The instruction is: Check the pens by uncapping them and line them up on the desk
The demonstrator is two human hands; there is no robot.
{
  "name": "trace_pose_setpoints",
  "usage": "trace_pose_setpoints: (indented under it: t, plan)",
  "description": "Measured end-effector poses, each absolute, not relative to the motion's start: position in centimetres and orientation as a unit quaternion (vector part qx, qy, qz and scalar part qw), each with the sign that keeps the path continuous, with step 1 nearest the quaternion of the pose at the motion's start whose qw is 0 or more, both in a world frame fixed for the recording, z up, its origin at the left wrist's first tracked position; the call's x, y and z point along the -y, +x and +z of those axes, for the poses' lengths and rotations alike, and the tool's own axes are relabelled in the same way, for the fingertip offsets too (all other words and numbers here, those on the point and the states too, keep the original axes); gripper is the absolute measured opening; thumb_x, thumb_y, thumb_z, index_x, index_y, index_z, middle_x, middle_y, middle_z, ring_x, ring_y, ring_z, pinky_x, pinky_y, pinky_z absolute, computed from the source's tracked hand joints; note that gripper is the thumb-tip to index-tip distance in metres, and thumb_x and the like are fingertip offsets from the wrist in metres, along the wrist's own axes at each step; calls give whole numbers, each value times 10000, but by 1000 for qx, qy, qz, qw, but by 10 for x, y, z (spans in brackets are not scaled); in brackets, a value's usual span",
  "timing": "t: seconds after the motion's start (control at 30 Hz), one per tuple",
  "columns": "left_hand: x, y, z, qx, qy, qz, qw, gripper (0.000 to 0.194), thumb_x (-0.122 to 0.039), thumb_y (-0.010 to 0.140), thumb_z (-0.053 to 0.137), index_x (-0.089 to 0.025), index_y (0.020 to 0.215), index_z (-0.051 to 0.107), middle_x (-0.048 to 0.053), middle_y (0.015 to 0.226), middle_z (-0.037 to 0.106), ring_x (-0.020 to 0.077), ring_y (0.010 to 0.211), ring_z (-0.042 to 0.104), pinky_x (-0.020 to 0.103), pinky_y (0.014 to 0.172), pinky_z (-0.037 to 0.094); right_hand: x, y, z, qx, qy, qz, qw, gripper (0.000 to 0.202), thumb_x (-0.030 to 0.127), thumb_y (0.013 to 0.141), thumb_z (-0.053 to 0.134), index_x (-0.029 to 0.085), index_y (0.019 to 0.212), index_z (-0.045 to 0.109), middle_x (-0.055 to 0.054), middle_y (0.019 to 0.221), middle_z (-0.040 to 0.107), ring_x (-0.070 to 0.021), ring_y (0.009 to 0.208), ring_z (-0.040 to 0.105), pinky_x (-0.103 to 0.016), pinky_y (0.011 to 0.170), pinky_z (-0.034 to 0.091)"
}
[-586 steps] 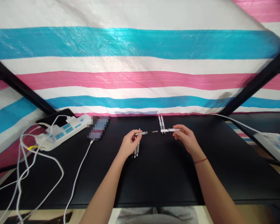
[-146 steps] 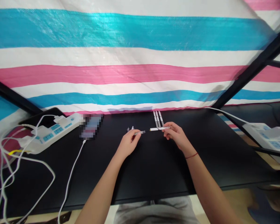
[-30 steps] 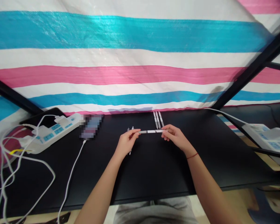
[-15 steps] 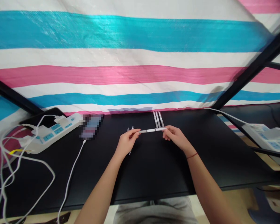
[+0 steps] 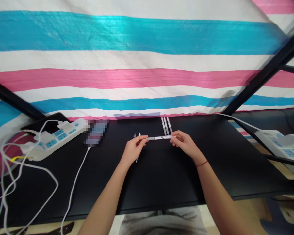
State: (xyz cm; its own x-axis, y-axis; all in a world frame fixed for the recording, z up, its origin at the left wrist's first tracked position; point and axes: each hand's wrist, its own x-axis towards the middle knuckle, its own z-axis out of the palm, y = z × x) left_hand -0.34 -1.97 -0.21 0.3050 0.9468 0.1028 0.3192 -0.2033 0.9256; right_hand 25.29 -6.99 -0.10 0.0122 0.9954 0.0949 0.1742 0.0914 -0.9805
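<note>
My left hand (image 5: 134,148) pinches the grey end of a white pen (image 5: 158,138) between thumb and fingertips. At the other end of the pen, my right hand (image 5: 183,143) is closed on a white end piece; a small dark break shows between this piece and the barrel. The pen lies level across the space between both hands, over the black table. Just beyond it, three white pens (image 5: 165,126) lie side by side, pointing away from me. Under and behind my left hand are further slim pens (image 5: 136,160), mostly hidden by the hand.
A phone (image 5: 96,133), blurred out, lies to the left with a white cable (image 5: 75,179) plugged in. Behind it sits a white power strip (image 5: 56,140) with tangled cords. Another power strip (image 5: 281,143) is at the right, beyond a black frame bar (image 5: 262,76). A striped sheet (image 5: 147,78) hangs behind.
My right hand has shifted slightly left with the end piece, so the piece and the barrel span a shorter length. My left hand holds nearly still.
</note>
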Motion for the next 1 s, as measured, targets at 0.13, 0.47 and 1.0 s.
trace_pose_setpoints:
  t: [0.13, 0.47, 1.0]
  plan:
    - [20, -3, -1, -464, 683, 366, 429, 327, -399, 846, 561, -199, 1067, 696, 71, 924, 730, 181, 794, 668, 305, 781, 526, 70, 252, -1, 565, -536, 416, 469, 293, 477, 828, 586, 187, 861, 615, -22, 677, 619, -146, 604, 560, -282, 563, 471]
    - [23, -2, 0, -460, 696, 381, 399, 266, -337, 854, 559, -209, 1037, 703, 48, 891, 734, 189, 834, 688, 323, 824, 528, 74, 247, 5, 575, -506, 441, 469, 330, 444, 875, 541, 182, 687, 609, -10, 602, 591, -131, 575, 526, -257, 554, 415]
    - [63, 37, -3, -337, 716, 251, 557, 471, -305, 852, 562, -188, 1303, 497, 56, 918, 742, 172, 776, 704, 320, 790, 534, 66, 227, 10, 425, -474, 463, 617, 602, 438, 730, 706, 277, 1239, 428, -18, 914, 637, -186, 721, 675, -339, 606, 600]
